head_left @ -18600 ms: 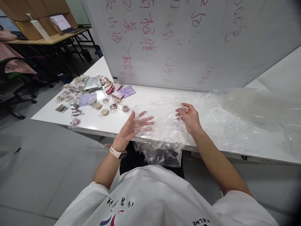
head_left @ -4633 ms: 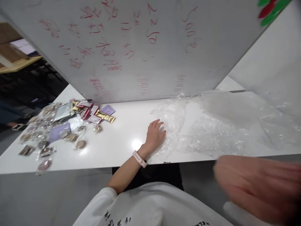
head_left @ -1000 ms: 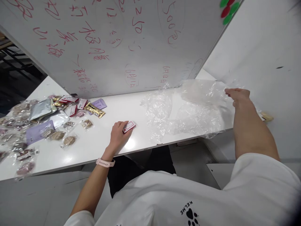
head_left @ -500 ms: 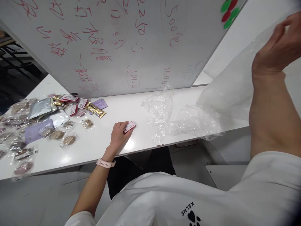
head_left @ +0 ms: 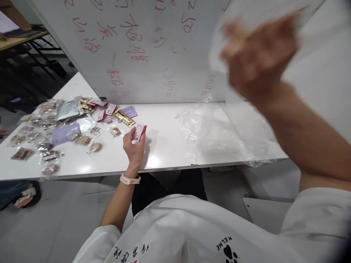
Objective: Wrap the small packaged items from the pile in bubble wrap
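Box (head_left: 139, 133) got lifted off the table (head_left: 164, 140), left hand (head_left: 134, 150) pinching it; right hand (head_left: 259, 56) too blurry, can't tell its grip.

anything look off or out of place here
The red writing on the whiteboard runs sideways, as if the board stands on its side. The clear plastic film lies crumpled, partly hanging over the front edge of the table. A small dark mark, perhaps a chip, shows on that edge.
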The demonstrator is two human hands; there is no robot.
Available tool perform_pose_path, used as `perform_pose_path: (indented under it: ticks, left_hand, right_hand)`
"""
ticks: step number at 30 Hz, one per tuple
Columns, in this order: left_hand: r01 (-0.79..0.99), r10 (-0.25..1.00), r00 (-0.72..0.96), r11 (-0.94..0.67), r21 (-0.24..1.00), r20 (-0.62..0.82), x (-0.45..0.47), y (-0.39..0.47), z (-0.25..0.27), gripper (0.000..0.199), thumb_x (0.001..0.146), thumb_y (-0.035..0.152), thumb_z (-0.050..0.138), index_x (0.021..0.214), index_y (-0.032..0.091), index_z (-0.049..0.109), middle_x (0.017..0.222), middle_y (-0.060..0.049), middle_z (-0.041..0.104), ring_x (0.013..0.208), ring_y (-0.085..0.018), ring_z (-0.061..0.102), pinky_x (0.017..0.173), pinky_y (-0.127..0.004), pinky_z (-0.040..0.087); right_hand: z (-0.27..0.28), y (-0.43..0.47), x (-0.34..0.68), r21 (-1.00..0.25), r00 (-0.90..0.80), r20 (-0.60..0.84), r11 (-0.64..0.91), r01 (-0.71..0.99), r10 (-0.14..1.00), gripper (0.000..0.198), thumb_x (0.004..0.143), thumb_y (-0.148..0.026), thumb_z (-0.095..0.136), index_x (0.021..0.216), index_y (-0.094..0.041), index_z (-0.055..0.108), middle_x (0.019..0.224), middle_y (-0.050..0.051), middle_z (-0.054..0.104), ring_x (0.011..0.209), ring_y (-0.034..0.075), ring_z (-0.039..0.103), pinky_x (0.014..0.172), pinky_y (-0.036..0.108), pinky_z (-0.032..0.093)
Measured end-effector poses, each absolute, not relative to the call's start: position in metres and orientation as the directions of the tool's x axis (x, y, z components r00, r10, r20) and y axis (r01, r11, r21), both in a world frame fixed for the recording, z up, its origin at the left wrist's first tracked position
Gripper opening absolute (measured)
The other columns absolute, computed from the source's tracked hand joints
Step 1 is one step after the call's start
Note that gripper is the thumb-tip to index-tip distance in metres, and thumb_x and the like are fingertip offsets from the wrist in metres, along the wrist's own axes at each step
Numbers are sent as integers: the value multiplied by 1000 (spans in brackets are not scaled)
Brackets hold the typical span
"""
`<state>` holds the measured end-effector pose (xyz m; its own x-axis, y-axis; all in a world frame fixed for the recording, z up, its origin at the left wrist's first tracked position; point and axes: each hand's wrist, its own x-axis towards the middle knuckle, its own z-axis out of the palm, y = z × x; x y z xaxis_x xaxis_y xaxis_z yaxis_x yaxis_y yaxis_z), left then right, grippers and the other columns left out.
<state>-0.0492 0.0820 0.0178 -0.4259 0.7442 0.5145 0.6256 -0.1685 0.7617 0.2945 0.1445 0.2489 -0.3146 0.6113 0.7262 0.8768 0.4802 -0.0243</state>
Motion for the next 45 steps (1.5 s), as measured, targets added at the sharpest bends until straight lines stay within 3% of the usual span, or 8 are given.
perform_pose_path:
  ticks: [6, 10, 17, 21, 25, 30, 37, 45]
  left_hand:
    - [573, 534, -615, -204, 794, 581, -92, 40, 45, 49, 85, 35, 69, 130, 17, 60, 121, -9, 64, 111, -20, 64, 100, -36, 54]
    - [637, 475, -607, -189, 748, 637, -105, 13, 59, 50, 84, 35, 70, 129, 18, 61, 122, -10, 65, 115, -22, 64, 101, -39, 55]
    - [730, 459, -500, -233, 643, 734, -74, -11, 82, 51, 88, 34, 65, 137, 22, 55, 125, -8, 61, 119, -24, 61, 103, -45, 53]
    - [768, 521, -299, -365, 525, 800, -50, -10, 95, 51, 88, 28, 68, 138, 25, 55, 121, -7, 61, 114, -24, 60, 96, -43, 53]
    - [744, 791, 106, -465, 479, 602, -30, 23, 72, 38, 94, 30, 63, 131, 22, 58, 117, -9, 63, 108, -23, 58, 91, -39, 53]
    - [709, 860, 406, -510, 487, 310, -16, 64, 20, 32, 95, 33, 61, 125, 19, 62, 110, -10, 65, 103, -25, 55, 90, -42, 50]
    - [676, 887, 351, -463, 574, 301, -15, 61, 11, 39, 93, 27, 64, 131, 19, 57, 115, -9, 67, 106, -25, 55, 91, -41, 49]
    - [717, 874, 369, -485, 501, 318, -24, 45, 31, 45, 93, 30, 65, 135, 20, 52, 137, -14, 57, 127, -30, 50, 104, -50, 45]
  right_hand:
    - [107, 93, 180, 384, -946, 261, 878, 286, 194, 36, 100, -2, 33, 98, -18, 65, 121, 7, 71, 79, 14, 61, 67, 33, 52]
    - [44, 49, 164, 250, -952, 111, 919, 304, 285, 41, 93, 5, 33, 95, -17, 67, 98, 9, 74, 76, 17, 60, 62, 33, 46]
    - [32, 39, 167, -18, -904, 185, 921, 389, 386, 13, 99, -25, 53, 102, -19, 64, 149, 9, 51, 103, 24, 58, 77, 40, 46]
    - [24, 35, 166, -41, -873, 186, 892, 451, 450, 40, 94, -39, 64, 130, -21, 57, 150, 11, 50, 106, 28, 57, 77, 41, 47]
    - [10, 24, 171, -99, -831, 263, 871, 482, 490, 43, 96, -28, 60, 138, -21, 54, 147, 10, 54, 119, 29, 56, 87, 44, 51]
    - [2, 6, 191, -258, -750, 363, 833, 490, 553, 38, 99, -16, 50, 135, -20, 58, 139, 11, 61, 132, 27, 54, 103, 46, 51]
    - [7, -2, 204, -575, -351, 401, 531, 623, 846, 42, 102, -28, 45, 144, -25, 48, 139, 12, 59, 121, 28, 59, 97, 49, 54]
    - [6, 5, 206, -500, -445, 306, 540, 677, 842, 64, 96, -41, 59, 154, -28, 36, 148, 9, 53, 112, 30, 54, 96, 52, 51]
